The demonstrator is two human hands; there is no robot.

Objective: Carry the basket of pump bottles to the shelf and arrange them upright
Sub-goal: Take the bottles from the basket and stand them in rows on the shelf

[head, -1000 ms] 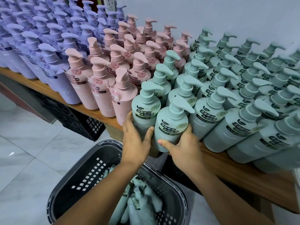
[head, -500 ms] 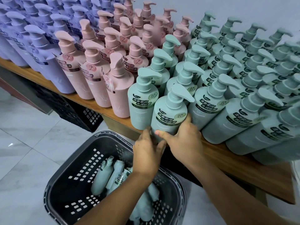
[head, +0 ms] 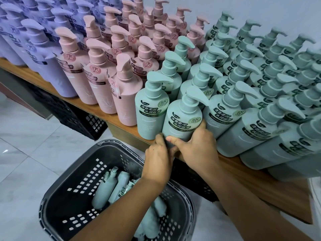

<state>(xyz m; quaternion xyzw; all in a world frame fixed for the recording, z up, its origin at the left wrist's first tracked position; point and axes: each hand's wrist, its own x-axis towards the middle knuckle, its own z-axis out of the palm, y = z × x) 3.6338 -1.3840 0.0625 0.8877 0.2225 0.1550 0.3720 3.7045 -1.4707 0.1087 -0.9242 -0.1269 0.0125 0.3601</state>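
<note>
My right hand (head: 196, 150) is wrapped round the bottom of one green bottle (head: 182, 122). My thumb is across the front of it. My left hand (head: 158, 162) is just beside it, with its fingers curled on the bottom left corner of the same bottle. The bottle stands up straight at the front edge of the wood shelf (head: 251, 174), right above my hands.

Another green one (head: 151, 112) touches this bottle on its left. More green bottles (head: 260, 105) stand behind it and to its right. Pink bottles (head: 125, 101) are left of it, and purple bottles (head: 40, 54) are far left. The gray basket (head: 57, 197) sits on the floor (head: 26, 145) below the bottle, under my left arm. A few green bottles (head: 104, 190) lie on their sides in it. A black crate (head: 78, 115) sits under the shelf, down and left of the bottle.
</note>
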